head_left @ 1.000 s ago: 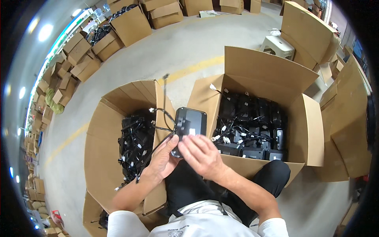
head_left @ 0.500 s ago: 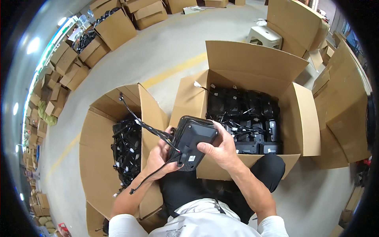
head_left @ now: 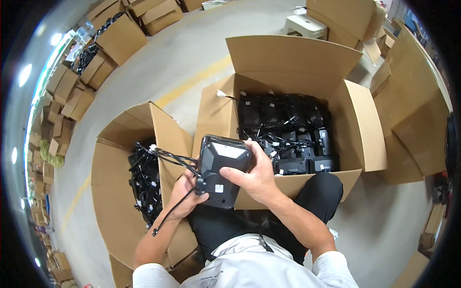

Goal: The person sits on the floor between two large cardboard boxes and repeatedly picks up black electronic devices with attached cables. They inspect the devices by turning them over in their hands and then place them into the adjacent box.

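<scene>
- There was one left hand point(head_left: 186, 193) and one right hand point(head_left: 255, 176).
- One black device point(head_left: 217, 165) was held, with one white label point(head_left: 219, 188).
- Nearest to the hands, there were two large open boxes point(head_left: 114, 197).
- One pale stool point(head_left: 306, 27) stood further back.

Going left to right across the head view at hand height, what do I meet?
Open brown cardboard box, bare left hand, black rectangular plastic device, bare right hand, black-trousered right knee, tall brown cardboard box.
</scene>
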A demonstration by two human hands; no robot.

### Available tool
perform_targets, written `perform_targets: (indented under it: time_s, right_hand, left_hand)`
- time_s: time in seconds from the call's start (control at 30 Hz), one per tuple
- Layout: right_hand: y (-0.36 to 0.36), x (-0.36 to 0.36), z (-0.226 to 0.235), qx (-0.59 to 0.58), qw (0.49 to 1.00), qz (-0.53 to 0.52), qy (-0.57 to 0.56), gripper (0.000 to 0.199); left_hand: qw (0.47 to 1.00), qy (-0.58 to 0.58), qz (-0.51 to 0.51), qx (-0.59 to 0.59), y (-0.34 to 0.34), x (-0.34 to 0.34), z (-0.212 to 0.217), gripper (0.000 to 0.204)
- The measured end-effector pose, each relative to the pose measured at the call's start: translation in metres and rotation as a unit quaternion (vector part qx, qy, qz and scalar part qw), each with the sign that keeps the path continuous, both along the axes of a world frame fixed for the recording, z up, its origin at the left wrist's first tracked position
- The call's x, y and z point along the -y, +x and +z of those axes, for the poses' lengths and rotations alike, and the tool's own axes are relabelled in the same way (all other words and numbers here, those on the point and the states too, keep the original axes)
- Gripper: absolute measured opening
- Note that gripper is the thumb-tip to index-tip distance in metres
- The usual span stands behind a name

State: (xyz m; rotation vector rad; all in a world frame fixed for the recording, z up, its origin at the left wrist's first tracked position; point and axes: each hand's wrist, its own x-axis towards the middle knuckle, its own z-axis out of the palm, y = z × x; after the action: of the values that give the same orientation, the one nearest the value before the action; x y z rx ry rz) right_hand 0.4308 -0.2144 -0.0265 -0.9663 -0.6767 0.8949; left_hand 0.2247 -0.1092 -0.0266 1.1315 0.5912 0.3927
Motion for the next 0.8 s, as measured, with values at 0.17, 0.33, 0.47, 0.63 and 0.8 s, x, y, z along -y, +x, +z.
perform_targets:
  time_s: [0.17,0.33,0.47,0.63,0.8]
  right_hand:
    - [0.0,0.007,0.013,0.048,0.998,-0.024,-0.029,0.059]
    - [-0.005,0.011,0.015,0.042,0.997,-0.057,-0.026,0.057]
    - [-0.001,0.009,0.007,0.061,0.993,-0.078,-0.066,0.055]
    - [0.004,-0.002,-0.029,-0.042,0.989,-0.089,-0.106,0.062]
    - [0.0,-0.004,-0.036,-0.072,0.988,-0.058,-0.125,0.063]
  left_hand:
    - [0.998,-0.053,-0.017,0.021,0.0,0.0,-0.004,0.088]
    - [0.996,-0.072,-0.026,0.037,0.005,0.005,0.0,0.078]
    - [0.996,-0.08,-0.008,0.027,0.003,0.012,0.002,0.07]
    - [0.997,-0.075,0.024,-0.024,0.019,0.005,0.005,0.059]
    - [0.995,-0.086,0.035,-0.04,0.014,0.005,0.002,0.057]
